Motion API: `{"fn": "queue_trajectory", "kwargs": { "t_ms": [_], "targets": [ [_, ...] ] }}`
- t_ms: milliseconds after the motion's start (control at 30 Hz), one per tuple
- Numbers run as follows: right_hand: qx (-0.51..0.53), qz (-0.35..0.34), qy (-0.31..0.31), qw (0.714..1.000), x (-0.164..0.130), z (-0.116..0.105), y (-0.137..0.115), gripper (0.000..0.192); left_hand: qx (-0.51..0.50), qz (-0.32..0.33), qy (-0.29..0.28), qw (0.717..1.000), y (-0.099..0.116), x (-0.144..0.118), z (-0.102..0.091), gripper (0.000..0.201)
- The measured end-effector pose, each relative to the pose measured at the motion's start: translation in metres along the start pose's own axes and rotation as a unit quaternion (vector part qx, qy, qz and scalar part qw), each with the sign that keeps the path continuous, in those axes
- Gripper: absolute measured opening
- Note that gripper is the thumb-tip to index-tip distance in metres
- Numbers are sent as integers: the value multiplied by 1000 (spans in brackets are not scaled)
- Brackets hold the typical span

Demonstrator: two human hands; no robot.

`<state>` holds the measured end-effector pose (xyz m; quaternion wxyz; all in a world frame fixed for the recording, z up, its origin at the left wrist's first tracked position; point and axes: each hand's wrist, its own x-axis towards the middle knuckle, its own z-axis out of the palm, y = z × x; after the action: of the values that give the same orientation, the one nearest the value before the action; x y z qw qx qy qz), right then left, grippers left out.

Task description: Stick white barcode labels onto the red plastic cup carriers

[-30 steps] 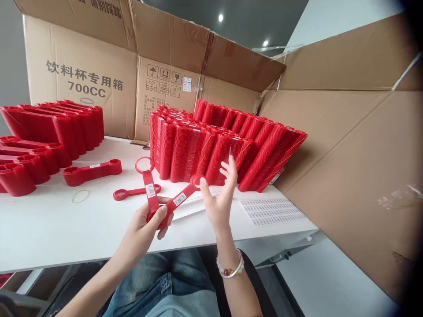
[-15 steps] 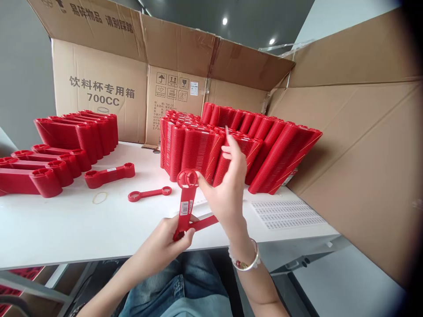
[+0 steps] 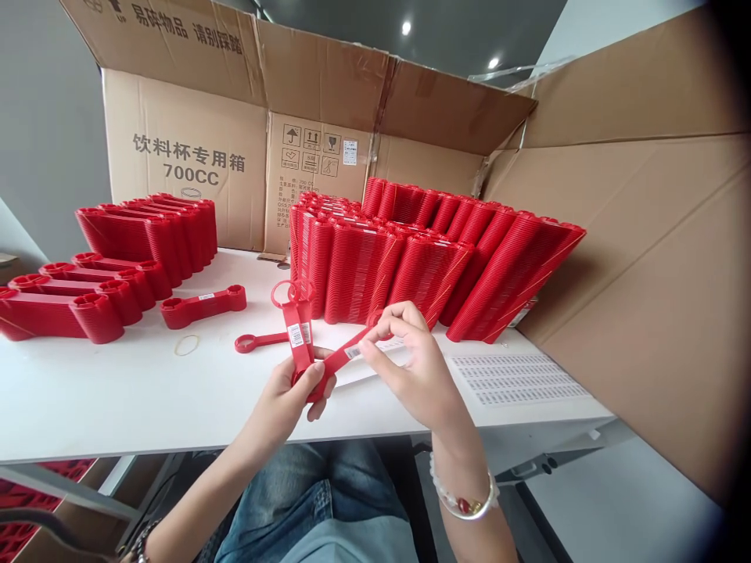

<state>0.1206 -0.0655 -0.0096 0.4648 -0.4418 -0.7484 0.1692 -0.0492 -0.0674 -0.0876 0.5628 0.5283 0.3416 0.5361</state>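
In the head view, a small bundle of red plastic cup carriers (image 3: 298, 332) with white barcode stickers is gripped at its lower end by the left hand (image 3: 293, 400), above the near edge of the white tabletop (image 3: 117, 399). The bundle stands almost upright, with its ring end at the top. One more red carrier (image 3: 346, 358) is fanned out to the right from the same grip, and its upper end is pinched between the thumb and fingers of the right hand (image 3: 411, 363). On the right wrist a beaded bracelet (image 3: 463, 500) is worn.

Just behind the hands, a single loose carrier (image 3: 261, 340) is laid flat on the tabletop, and a rubber band (image 3: 188, 345) is seen to the left of it. A thin stack (image 3: 203, 306) lies further left, near the low piles of carriers (image 3: 76, 301) at the left edge. A large block of tightly stacked carriers (image 3: 422, 262) stands behind the right hand. Sheets of barcode labels (image 3: 516, 379) lie on the right side of the tabletop. Open cardboard boxes (image 3: 193, 164) are placed behind and on the right.
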Motion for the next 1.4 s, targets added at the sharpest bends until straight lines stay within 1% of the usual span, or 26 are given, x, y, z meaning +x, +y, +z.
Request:
{"fn": "queue_trajectory", "kwargs": {
  "t_ms": [100, 267, 367, 600, 833, 1033, 1100, 1200, 1300, 1400],
  "targets": [
    [-16, 14, -20, 1000, 4, 2, 1, 11, 7, 0, 6, 1000, 1, 0, 0, 25],
    [-66, 20, -19, 997, 7, 7, 2, 12, 36, -2, 7, 999, 4, -1, 0, 26],
    [-85, 21, -17, 996, 8, 10, 3, 11, 33, 0, 7, 999, 4, 0, 1, 25],
    [-97, 25, -15, 995, 10, 13, 5, 13, 40, -3, 19, 999, 2, 0, 1, 28],
    [-117, 14, -10, 993, 10, 15, 8, 14, 48, 3, 17, 999, 2, 1, 1, 28],
    [-141, 7, -7, 990, 10, 17, 9, 13, 35, -2, 16, 999, 3, 2, 1, 28],
    [-162, 3, 3, 987, 8, 21, 10, 13, 41, -3, 16, 999, 3, 1, 2, 28],
    [-201, -2, 38, 979, 4, 28, 12, 13, 64, 12, 27, 998, 3, -1, 2, 28],
    [-210, 3, 67, 975, -1, 35, 16, 14, 89, 33, 34, 995, 4, -3, 2, 29],
    [-226, -1, 95, 969, -5, 44, 18, 17, 94, 35, 33, 994, 3, -2, 2, 28]
  ]
}}
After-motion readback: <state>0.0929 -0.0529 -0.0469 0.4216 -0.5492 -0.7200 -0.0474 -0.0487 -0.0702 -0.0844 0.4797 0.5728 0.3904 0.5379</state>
